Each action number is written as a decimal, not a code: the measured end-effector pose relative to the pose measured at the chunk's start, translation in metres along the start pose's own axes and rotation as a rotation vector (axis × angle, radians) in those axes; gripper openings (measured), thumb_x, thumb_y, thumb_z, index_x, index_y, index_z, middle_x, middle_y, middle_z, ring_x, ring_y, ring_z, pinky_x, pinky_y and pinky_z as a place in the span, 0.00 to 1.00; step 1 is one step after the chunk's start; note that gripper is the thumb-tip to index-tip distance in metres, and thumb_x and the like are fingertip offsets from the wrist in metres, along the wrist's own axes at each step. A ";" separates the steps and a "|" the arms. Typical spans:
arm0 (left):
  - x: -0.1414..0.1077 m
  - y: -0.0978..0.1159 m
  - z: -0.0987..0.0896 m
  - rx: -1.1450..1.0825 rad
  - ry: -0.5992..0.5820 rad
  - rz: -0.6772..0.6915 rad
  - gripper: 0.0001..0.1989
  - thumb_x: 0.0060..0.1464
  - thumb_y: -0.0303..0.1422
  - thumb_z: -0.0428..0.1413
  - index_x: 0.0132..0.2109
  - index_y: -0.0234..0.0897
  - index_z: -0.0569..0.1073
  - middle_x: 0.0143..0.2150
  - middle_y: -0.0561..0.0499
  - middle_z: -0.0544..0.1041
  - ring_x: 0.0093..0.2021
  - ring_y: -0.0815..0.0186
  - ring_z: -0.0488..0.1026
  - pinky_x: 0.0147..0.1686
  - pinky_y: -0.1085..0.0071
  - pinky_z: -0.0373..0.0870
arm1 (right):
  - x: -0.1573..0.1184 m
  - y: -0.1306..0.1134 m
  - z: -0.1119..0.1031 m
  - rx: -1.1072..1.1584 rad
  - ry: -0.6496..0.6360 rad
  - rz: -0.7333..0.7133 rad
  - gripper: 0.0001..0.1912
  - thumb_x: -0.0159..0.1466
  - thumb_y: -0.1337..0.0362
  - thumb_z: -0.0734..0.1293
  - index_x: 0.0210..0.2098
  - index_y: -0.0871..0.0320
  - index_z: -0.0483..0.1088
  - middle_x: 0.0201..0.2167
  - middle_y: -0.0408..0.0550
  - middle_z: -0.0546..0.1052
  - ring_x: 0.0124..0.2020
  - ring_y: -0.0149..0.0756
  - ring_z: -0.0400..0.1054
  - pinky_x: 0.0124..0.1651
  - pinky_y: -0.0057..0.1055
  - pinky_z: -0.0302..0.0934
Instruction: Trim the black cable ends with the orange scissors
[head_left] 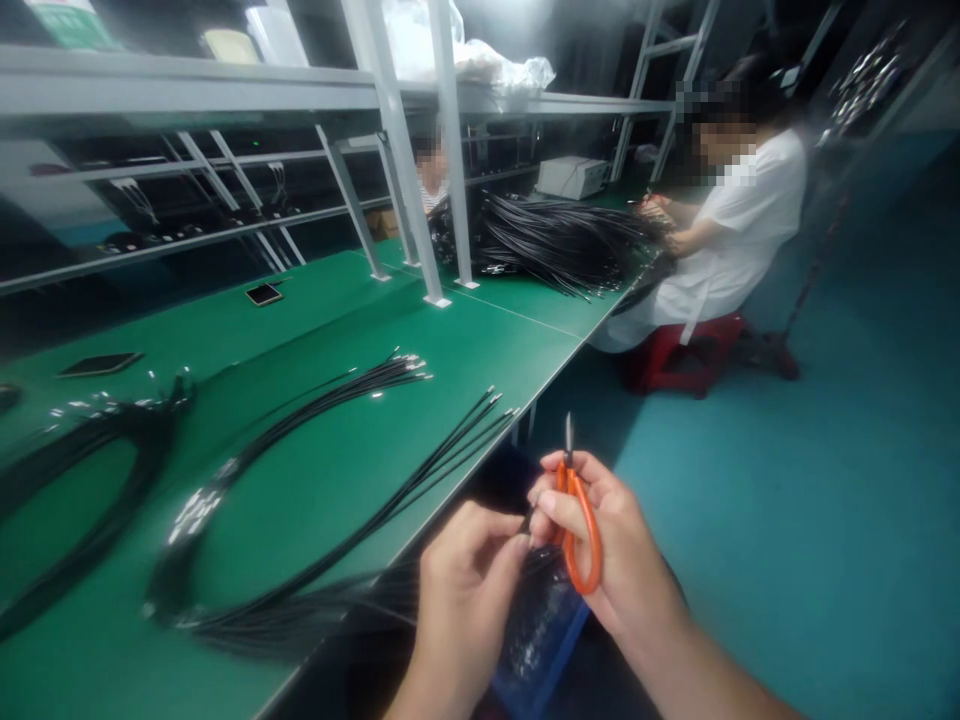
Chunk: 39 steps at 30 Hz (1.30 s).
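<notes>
In my right hand (611, 535) is a pair of scissors (589, 560) with orange handles, its blades pointing up and away from me. The thumb and fingertips of that hand also meet close to a small dark piece. My left hand (472, 580) pinches the end of a black cable (527, 522), just left of the scissors. Fingers hide most of this end. Beside my hands, a bundle of black cables (360, 545) curves over the green table's front edge, several metal-tipped ends fanned out on the tabletop.
Below my hands sits a blue bin (559, 650). More coiled black cables (97, 560) lie at the left of the green table (300, 480). A phone (264, 294) rests farther back by the shelf posts (420, 200). At right, a co-worker (757, 210) sits by a large cable pile (555, 240).
</notes>
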<state>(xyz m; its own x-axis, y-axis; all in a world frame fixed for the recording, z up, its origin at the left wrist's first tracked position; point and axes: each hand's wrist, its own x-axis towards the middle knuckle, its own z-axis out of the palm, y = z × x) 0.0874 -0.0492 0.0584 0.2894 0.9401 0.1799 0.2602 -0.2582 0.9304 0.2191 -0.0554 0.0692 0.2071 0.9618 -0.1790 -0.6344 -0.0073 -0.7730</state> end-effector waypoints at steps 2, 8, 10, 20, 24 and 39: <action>-0.001 -0.003 0.001 -0.060 -0.014 -0.023 0.04 0.57 0.31 0.57 0.34 0.39 0.76 0.31 0.52 0.74 0.31 0.65 0.70 0.32 0.73 0.64 | 0.000 0.001 0.000 0.063 -0.024 0.063 0.13 0.54 0.73 0.67 0.38 0.59 0.63 0.24 0.40 0.70 0.19 0.25 0.64 0.25 0.23 0.60; 0.003 -0.007 -0.002 -0.321 -0.108 -0.181 0.07 0.59 0.36 0.54 0.36 0.35 0.70 0.29 0.52 0.72 0.25 0.70 0.65 0.25 0.75 0.62 | -0.004 0.008 0.003 0.118 0.006 0.111 0.14 0.53 0.72 0.67 0.38 0.59 0.62 0.25 0.41 0.70 0.20 0.26 0.63 0.25 0.22 0.59; 0.005 -0.002 -0.002 -0.362 -0.104 -0.158 0.09 0.59 0.38 0.54 0.39 0.36 0.69 0.31 0.52 0.71 0.26 0.70 0.65 0.26 0.75 0.63 | -0.006 0.009 0.006 0.090 0.023 0.079 0.15 0.53 0.72 0.68 0.38 0.58 0.62 0.25 0.40 0.70 0.22 0.25 0.63 0.26 0.21 0.59; 0.016 0.015 -0.002 -0.494 0.000 -0.161 0.07 0.56 0.31 0.56 0.31 0.34 0.70 0.23 0.52 0.71 0.23 0.68 0.68 0.25 0.74 0.64 | -0.009 0.013 0.014 0.053 -0.010 0.065 0.18 0.50 0.71 0.72 0.37 0.56 0.63 0.24 0.38 0.69 0.20 0.24 0.61 0.24 0.22 0.58; 0.022 0.014 -0.010 -0.678 -0.128 -0.168 0.05 0.56 0.29 0.56 0.32 0.32 0.72 0.24 0.51 0.73 0.24 0.70 0.67 0.27 0.74 0.63 | -0.010 0.010 0.011 0.074 -0.050 0.057 0.15 0.53 0.70 0.70 0.38 0.57 0.63 0.23 0.39 0.70 0.19 0.25 0.62 0.28 0.25 0.60; 0.016 0.015 -0.002 -0.869 -0.114 -0.239 0.03 0.58 0.29 0.53 0.35 0.32 0.69 0.27 0.52 0.68 0.27 0.70 0.65 0.30 0.75 0.61 | -0.010 0.012 0.008 0.146 -0.033 0.127 0.13 0.51 0.69 0.72 0.36 0.58 0.68 0.21 0.42 0.71 0.21 0.27 0.64 0.27 0.22 0.61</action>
<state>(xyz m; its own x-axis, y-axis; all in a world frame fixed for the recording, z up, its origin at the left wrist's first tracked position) 0.0939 -0.0378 0.0755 0.4186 0.9073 -0.0388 -0.4479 0.2434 0.8603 0.2035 -0.0630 0.0662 0.0958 0.9642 -0.2473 -0.7559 -0.0911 -0.6484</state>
